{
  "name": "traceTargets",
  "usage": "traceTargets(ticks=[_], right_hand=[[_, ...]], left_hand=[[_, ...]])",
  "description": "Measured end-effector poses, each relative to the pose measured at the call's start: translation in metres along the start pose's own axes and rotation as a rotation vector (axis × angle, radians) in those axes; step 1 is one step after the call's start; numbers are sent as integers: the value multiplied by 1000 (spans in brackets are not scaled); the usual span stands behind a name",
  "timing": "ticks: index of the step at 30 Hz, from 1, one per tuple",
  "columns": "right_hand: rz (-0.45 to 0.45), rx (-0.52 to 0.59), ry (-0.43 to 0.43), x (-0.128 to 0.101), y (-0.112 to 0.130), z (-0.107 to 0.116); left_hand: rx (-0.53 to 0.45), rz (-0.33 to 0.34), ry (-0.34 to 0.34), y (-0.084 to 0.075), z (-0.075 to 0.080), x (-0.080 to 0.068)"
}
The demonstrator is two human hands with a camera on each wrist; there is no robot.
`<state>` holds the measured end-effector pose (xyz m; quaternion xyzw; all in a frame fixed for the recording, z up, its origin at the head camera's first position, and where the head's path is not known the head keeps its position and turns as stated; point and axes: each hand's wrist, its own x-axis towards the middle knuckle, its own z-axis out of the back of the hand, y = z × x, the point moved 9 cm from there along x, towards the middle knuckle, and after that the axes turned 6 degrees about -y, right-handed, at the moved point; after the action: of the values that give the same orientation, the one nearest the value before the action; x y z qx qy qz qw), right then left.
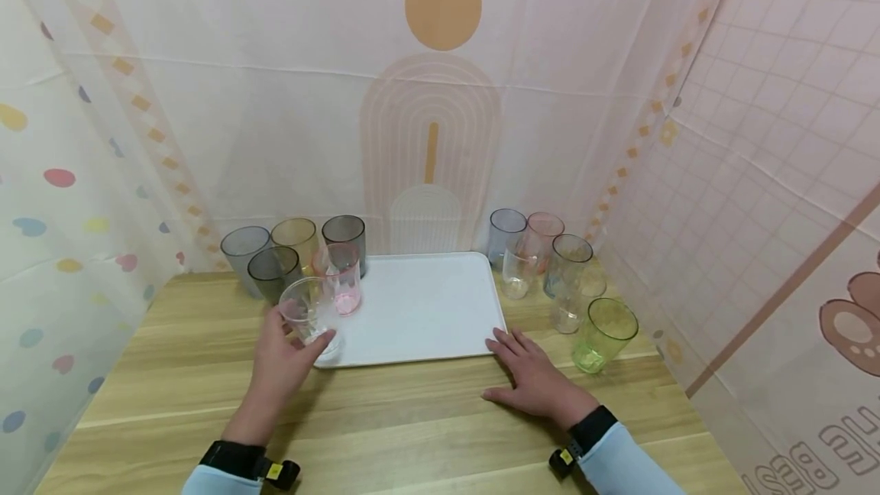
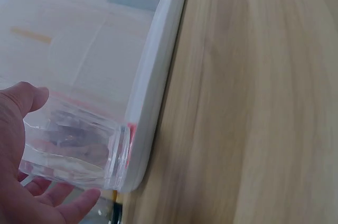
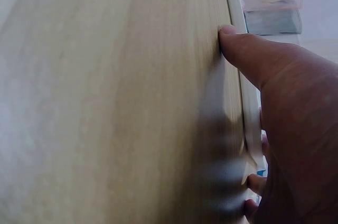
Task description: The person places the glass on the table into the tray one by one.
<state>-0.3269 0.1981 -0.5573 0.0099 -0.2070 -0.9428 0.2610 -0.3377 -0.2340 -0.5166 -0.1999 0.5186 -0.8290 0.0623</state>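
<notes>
At the front left corner of the white tray (image 1: pixel 426 312), my left hand (image 1: pixel 283 361) grips a clear tumbler (image 1: pixel 308 310) between thumb and fingers. The left wrist view shows the base of this clear tumbler (image 2: pixel 74 147) at the tray's rim (image 2: pixel 153 86); whether it touches the tray I cannot tell. Just behind it, a pink tumbler (image 1: pixel 347 292) stands on the tray's left side. My right hand (image 1: pixel 539 382) holds nothing. Its fingers are spread by the tray's front right corner, and its thumb (image 3: pixel 248 44) lies close to the front edge.
Left of the tray stand a blue-grey tumbler (image 1: pixel 242 254), a dark tumbler (image 1: pixel 273 273), an amber tumbler (image 1: pixel 296 235) and a grey tumbler (image 1: pixel 345 239). Several more are on the right, including a green tumbler (image 1: pixel 603 338) near my right hand. Curtains (image 1: pixel 302 98) enclose the wooden table (image 1: pixel 406 434).
</notes>
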Motion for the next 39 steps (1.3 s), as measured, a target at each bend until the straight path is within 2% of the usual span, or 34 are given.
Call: traceTargets(ticks=[7, 15, 31, 35, 39], right_hand=[[0, 4, -6, 0, 1, 1], [6, 12, -5, 0, 1, 1], [11, 6, -13, 1, 1, 0], [11, 6, -12, 1, 0, 0], [14, 7, -15, 1, 0, 0]], left_hand=[[-4, 9, 31, -4, -17, -1], [5, 40, 72, -2, -29, 1], [44, 71, 97, 6, -34, 3], [78, 63, 112, 7, -34, 3], [135, 17, 158, 10, -34, 4]])
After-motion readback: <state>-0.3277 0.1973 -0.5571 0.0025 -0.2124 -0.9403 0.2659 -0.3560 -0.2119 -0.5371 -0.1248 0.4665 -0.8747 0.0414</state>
